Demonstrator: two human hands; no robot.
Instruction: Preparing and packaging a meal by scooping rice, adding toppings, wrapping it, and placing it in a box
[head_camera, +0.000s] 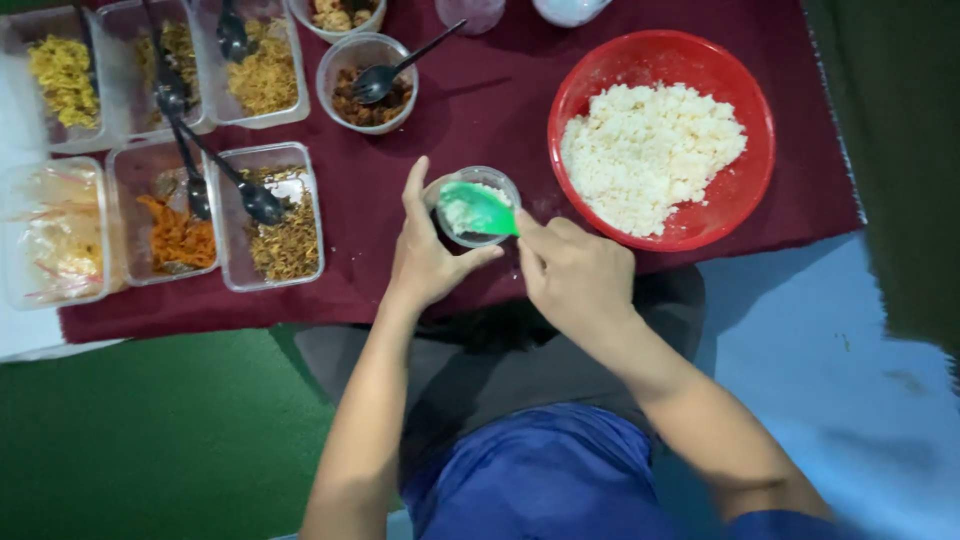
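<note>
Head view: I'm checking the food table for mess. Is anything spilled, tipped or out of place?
Nothing stands out. The rice sits inside the red bowl, the small clear cup stands upright between the left hand and the right hand, which holds a green spoon, and the trays' food stays inside them.

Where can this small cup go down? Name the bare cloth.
Bare maroon cloth lies between the round bowl and the red bowl, and below the lower trays beside the left hand. The upper-left trays are crowded.
</note>
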